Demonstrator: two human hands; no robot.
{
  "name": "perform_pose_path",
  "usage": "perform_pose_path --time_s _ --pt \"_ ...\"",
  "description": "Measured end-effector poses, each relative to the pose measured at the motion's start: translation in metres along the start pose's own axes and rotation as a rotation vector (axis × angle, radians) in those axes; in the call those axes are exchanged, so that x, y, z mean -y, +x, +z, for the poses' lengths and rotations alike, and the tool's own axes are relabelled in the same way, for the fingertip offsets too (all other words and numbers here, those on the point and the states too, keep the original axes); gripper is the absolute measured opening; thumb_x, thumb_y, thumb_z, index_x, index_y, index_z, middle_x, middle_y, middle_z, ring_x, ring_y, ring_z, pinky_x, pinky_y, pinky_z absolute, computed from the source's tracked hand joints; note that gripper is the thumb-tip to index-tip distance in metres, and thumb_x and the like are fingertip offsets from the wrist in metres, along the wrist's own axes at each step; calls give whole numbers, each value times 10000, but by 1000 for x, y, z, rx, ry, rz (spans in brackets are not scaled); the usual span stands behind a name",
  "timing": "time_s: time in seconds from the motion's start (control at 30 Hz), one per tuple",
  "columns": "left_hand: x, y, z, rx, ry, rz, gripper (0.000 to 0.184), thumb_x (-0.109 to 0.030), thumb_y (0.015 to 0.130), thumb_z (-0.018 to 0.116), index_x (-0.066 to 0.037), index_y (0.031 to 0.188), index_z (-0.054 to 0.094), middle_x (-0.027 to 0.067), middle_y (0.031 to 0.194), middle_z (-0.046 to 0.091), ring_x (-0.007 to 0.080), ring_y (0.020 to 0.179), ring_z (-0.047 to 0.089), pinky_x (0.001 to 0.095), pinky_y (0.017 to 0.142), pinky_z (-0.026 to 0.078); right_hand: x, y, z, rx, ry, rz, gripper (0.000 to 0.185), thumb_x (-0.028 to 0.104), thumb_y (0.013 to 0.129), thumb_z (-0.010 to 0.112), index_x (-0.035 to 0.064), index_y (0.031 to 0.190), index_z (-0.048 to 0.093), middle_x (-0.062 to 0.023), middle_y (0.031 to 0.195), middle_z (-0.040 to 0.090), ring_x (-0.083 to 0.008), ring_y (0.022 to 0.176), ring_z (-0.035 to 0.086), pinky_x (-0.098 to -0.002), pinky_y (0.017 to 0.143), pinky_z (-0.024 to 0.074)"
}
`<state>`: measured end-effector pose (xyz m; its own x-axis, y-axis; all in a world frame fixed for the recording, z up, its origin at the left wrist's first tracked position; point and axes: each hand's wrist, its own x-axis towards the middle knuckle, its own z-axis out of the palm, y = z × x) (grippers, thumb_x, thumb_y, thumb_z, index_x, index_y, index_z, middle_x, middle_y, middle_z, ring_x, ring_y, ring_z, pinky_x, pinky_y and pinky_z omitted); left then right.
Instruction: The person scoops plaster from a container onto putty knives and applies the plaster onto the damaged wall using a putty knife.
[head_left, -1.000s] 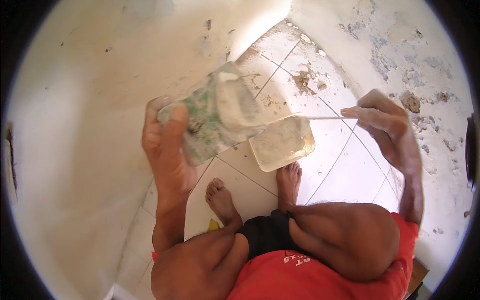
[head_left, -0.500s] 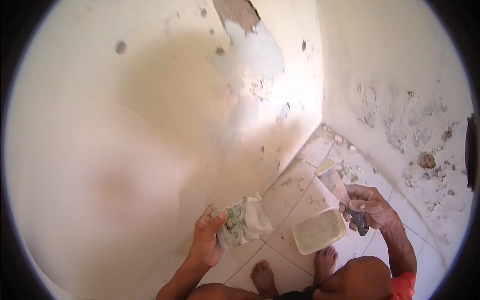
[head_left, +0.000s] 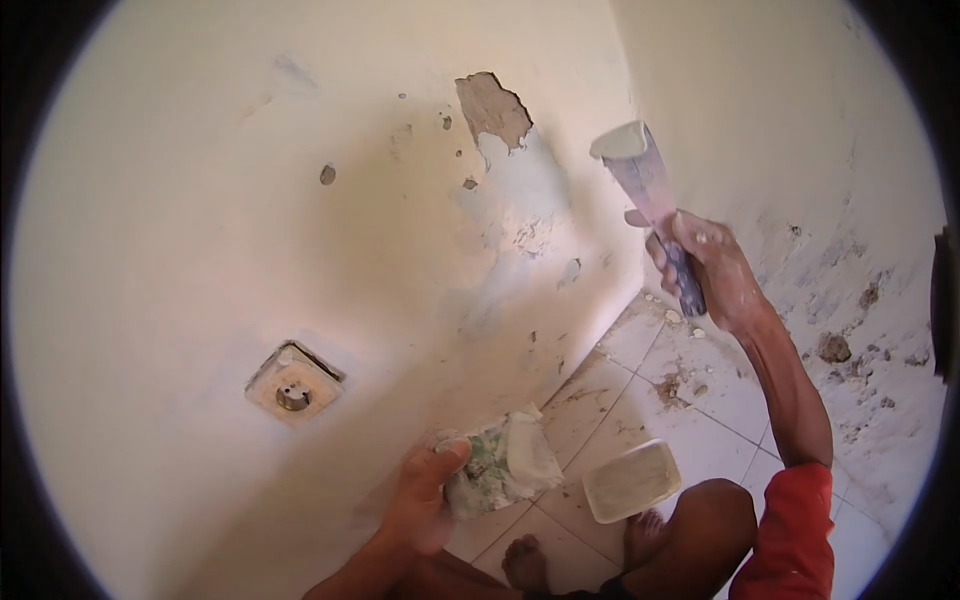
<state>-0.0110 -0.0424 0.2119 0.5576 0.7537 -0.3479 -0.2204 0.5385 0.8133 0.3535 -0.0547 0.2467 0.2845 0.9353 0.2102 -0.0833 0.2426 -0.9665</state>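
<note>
My right hand (head_left: pixel 715 265) grips the dark handle of a putty knife (head_left: pixel 645 185), raised in front of the wall corner. A dab of pale filler (head_left: pixel 622 142) sits on its blade tip. In my left hand (head_left: pixel 425 490) is a flat, smeared board with green patches (head_left: pixel 487 468), pinched between thumb and fingers at its left side. White filler (head_left: pixel 533 450) lies along the board's right part. Ahead, the wall (head_left: pixel 400 250) has a broken brown patch (head_left: pixel 495 110) with grey filled areas (head_left: pixel 525 175) below it; the blade is to the right of these and looks apart from the wall.
A pale rectangular tub (head_left: pixel 632 482) stands on the tiled floor near my feet (head_left: pixel 525 560). A wall socket (head_left: pixel 293 385) sits in the left wall. Crumbs of debris (head_left: pixel 675 388) lie along the corner, and the right wall (head_left: pixel 850 300) is pitted.
My right hand has lifted the putty knife from above the tub up toward the wall. The view has tilted upward, bringing the socket in. My left hand still holds the board low.
</note>
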Motion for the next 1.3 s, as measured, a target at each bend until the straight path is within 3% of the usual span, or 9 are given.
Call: perform_pose_path --time_s 0.2,0.3,0.37,0.47,0.6,0.67,0.87,1.2,1.3 --pt "39 24 10 -12 -161 -24 306 -151 975 595 9 1208 478 114 1118 625 200 1016 649 379 914 555 21 51 -6 -49 -390 -181 739 689 965 382 43 1145 693 28 721 454 -94 625 408 -229 579 364" --pt "52 36 5 -13 -179 -42 310 -149 974 600 -2 1216 474 113 1140 618 189 1043 636 371 920 551 14 82 -14 -77 -580 -296 652 633 991 396 65 1148 675 -1 798 497 -129 748 467 -287 700 419" --pt "57 42 5 -59 -178 -19 322 -145 975 598 -7 1235 469 107 1152 615 187 1053 629 362 937 538 12 101 -16 -94 -682 -549 509 516 1012 464 64 1166 641 -49 877 529 -175 866 492 -358 823 421" --pt "64 52 6 -117 -149 -27 236 -130 975 577 -29 1181 523 95 1092 634 180 981 657 358 862 566 22 123 -19 -84 -938 -673 377 376 992 559 64 1194 624 -73 931 556 -232 887 518 -420 853 432" --pt "61 57 14 -81 -163 -70 261 -138 973 582 -31 1199 504 90 1093 616 180 969 645 357 855 563 24 161 -24 -156 -1303 -902 299 297 941 631 88 1155 644 -64 941 572 -256 892 523 -426 822 432" --pt "62 59 13 -101 -91 -106 332 -125 979 578 12 1259 460 122 1189 606 175 1058 608 328 951 502 23 176 -26 -210 -1429 -1076 317 206 874 699 58 1149 644 -49 935 598 -258 868 519 -390 804 425" --pt "67 61 4 -95 -89 -79 338 -140 973 607 10 1237 460 113 1125 615 151 1023 600 296 901 499 35 186 -27 -268 -1591 -1231 296 210 860 709 100 1131 663 -29 882 599 -238 831 529 -387 745 423" --pt "68 62 -3 -56 -122 -97 245 -129 976 605 -27 1159 479 81 1065 626 126 958 610 290 858 512 48 150 -8 -340 -1795 -1104 262 241 866 709 114 1094 680 9 823 593 -199 785 543 -359 675 440" --pt "66 59 -2 -29 -142 -93 239 -123 976 603 -24 1155 481 79 1065 627 123 960 606 293 867 510 50 144 -1 -378 -1822 -1131 236 304 858 712 143 1030 695 14 758 574 -173 712 535 -338 570 419"
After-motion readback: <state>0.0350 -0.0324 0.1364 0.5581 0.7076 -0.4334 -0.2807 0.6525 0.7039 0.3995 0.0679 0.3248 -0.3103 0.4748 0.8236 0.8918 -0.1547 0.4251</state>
